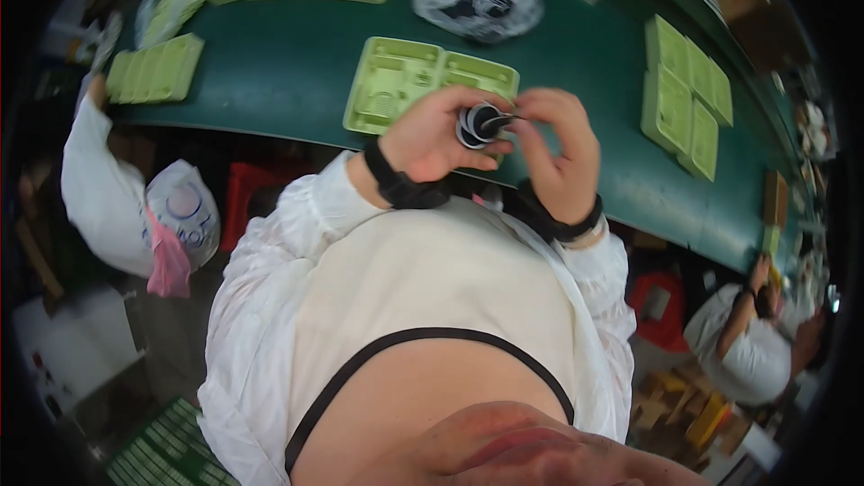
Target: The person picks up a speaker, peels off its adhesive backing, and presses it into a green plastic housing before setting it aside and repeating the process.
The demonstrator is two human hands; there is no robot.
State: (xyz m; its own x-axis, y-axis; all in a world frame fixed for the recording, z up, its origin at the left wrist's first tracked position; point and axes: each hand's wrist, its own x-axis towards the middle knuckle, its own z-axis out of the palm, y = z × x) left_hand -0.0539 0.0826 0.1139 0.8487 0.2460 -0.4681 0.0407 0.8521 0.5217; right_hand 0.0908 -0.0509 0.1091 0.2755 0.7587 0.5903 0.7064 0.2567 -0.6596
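Nearest, below the fingers, is the person's cream top (432,270). Far left of them, pale green trays (157,69) rest on the surface (279,63). Just beyond them lies an open tray (382,76). The left hand (427,137) curls its fingers around a dark round part (477,123); the right hand (569,151) pinches its thin dark strand (511,117). Well right sit green boxes (675,94).

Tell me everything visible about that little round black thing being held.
The small round part is black with pale, silvery rims, perhaps plastic and metal. A thin dark strand runs rightward from it. The left hand holds it near a pale-green casing; the right hand appears to pinch the strand.
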